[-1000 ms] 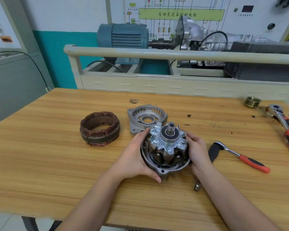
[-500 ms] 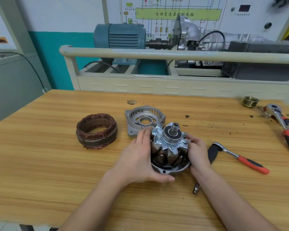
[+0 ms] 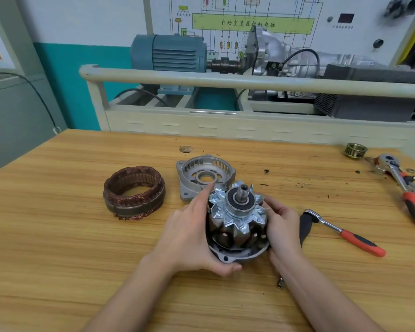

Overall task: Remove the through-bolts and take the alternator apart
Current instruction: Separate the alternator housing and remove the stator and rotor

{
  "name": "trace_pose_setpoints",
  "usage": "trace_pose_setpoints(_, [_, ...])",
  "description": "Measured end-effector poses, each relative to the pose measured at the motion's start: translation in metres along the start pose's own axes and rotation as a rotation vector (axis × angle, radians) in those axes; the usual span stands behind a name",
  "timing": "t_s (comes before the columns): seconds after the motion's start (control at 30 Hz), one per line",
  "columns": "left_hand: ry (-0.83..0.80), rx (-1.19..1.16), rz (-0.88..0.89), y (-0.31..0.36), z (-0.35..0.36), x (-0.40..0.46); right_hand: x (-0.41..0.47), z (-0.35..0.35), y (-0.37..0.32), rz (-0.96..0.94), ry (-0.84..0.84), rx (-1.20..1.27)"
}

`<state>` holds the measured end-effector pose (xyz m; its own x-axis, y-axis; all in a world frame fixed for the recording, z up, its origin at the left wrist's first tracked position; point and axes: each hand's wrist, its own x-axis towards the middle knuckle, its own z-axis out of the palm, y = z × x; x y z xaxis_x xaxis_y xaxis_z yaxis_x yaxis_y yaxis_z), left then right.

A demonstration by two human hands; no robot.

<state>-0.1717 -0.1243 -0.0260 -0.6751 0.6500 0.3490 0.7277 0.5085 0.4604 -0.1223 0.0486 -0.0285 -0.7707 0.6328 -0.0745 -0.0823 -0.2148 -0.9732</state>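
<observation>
On a wooden workbench (image 3: pixel 58 236), a left hand (image 3: pixel 189 233) and right hand (image 3: pixel 282 226) curl their fingers around a silver claw-pole rotor (image 3: pixel 237 212) seated in its aluminium end housing (image 3: pixel 240 256); farther left lies the copper-wound stator ring (image 3: pixel 133 191), the vented grey end cover (image 3: pixel 203 173) just behind.

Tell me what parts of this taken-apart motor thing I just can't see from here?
Head view only:
- Rotor sides: covered by left hand and right hand.
- Rear housing underside: faces the table.
- Small socket: mostly behind the right forearm.
- Far-right ratchet: cut off by the frame edge.
</observation>
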Motion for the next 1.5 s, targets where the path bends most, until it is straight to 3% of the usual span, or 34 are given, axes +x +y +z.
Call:
trace_pose_setpoints(0.27, [-0.034, -0.056, -0.007, -0.003, -0.001, 0.005, 0.005, 0.003, 0.007, 0.002, 0.048, 0.002])
trace_pose_setpoints(0.7, [-0.031, -0.122, -0.031, -0.012, 0.005, 0.002, 0.012, 0.002, 0.006, 0.0, -0.011, -0.083])
trace_pose_setpoints(0.83, [0.014, -0.174, -0.074, -0.013, 0.005, 0.005, 0.015, -0.001, 0.004, 0.034, -0.083, -0.16])
trace_pose_setpoints(1.0, [0.047, -0.036, -0.097, -0.012, 0.004, 0.007, 0.018, -0.007, 0.0, 0.066, -0.215, -0.23])
trace_pose_setpoints(1.13, [-0.023, -0.193, -0.136, -0.014, 0.0, 0.006, 0.018, -0.006, 0.002, 0.048, -0.211, -0.231])
trace_pose_setpoints(1.2, [0.025, -0.274, -0.218, -0.01, 0.002, 0.006, 0.019, -0.005, 0.003, 0.054, -0.187, -0.238])
trace_pose_setpoints(1.3, [0.26, -0.39, -0.489, 0.002, 0.015, 0.011, 0.021, -0.003, 0.002, 0.067, -0.193, -0.218])
trace_pose_setpoints(1.4, [0.358, -0.265, -0.618, 0.006, 0.021, 0.022, 0.022, -0.003, 0.001, 0.076, -0.209, -0.212])
trace_pose_setpoints(1.5, [0.352, -0.201, -0.638, 0.0, 0.022, 0.023, 0.025, -0.003, 0.002, 0.109, -0.215, -0.194])
